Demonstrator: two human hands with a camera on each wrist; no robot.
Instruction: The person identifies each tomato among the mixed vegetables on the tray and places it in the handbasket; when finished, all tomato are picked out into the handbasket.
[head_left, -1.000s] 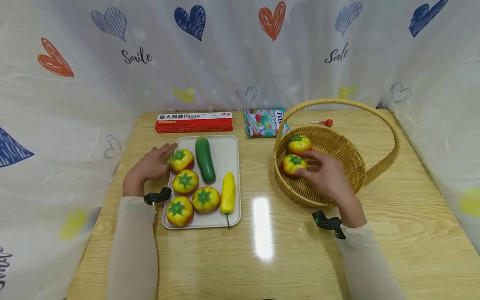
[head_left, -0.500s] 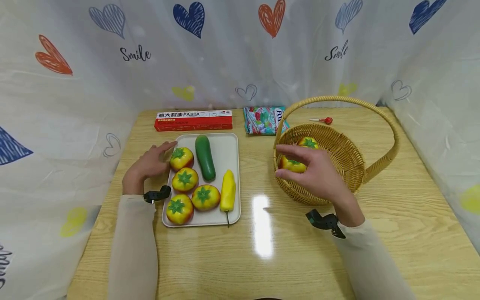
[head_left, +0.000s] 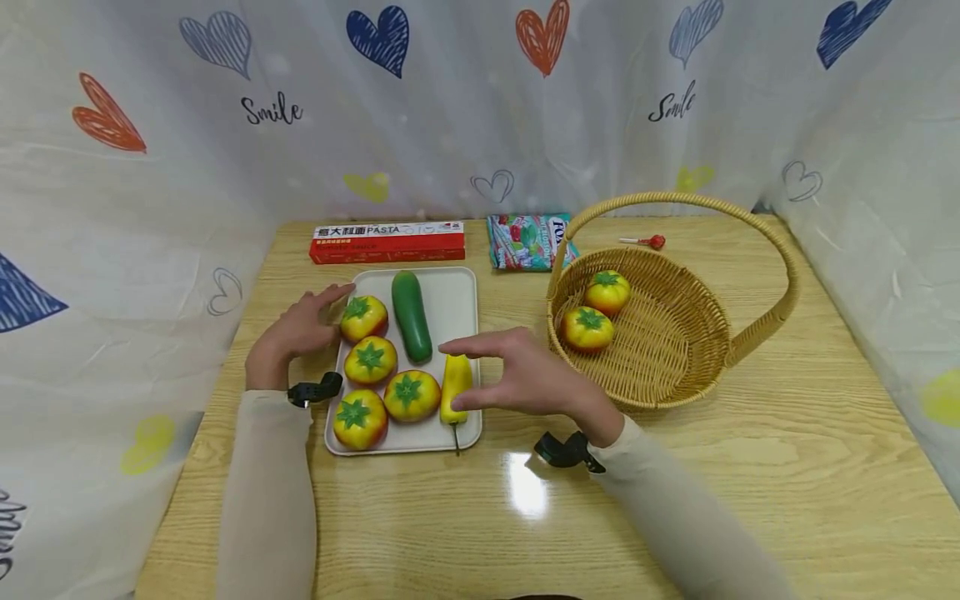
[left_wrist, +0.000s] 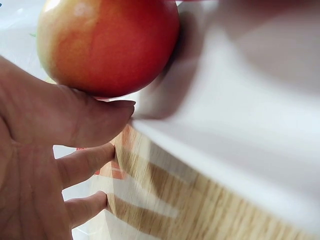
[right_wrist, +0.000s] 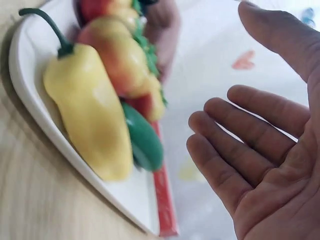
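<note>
My left hand rests at the left edge of the white tray, fingers relaxed. In the left wrist view its thumb lies along the tray's rim, right under a red-and-yellow tomato. Over the tray's right side, my right hand is spread with thumb and fingers wide apart, holding nothing. Between them in the head view appears a yellow pepper, stem toward me. The right wrist view shows that pepper apart from the palm. Several tomatoes and a green cucumber share the tray.
To the right stands a wicker basket with a tall handle and two tomatoes inside. Along the back lie a red pasta box, a candy bag and a lollipop. A heart-printed curtain hangs behind.
My right hand has let go of a tomato in the basket and moved left to above the yellow pepper. Both basket tomatoes show fully now. The left hand has stayed in place.
</note>
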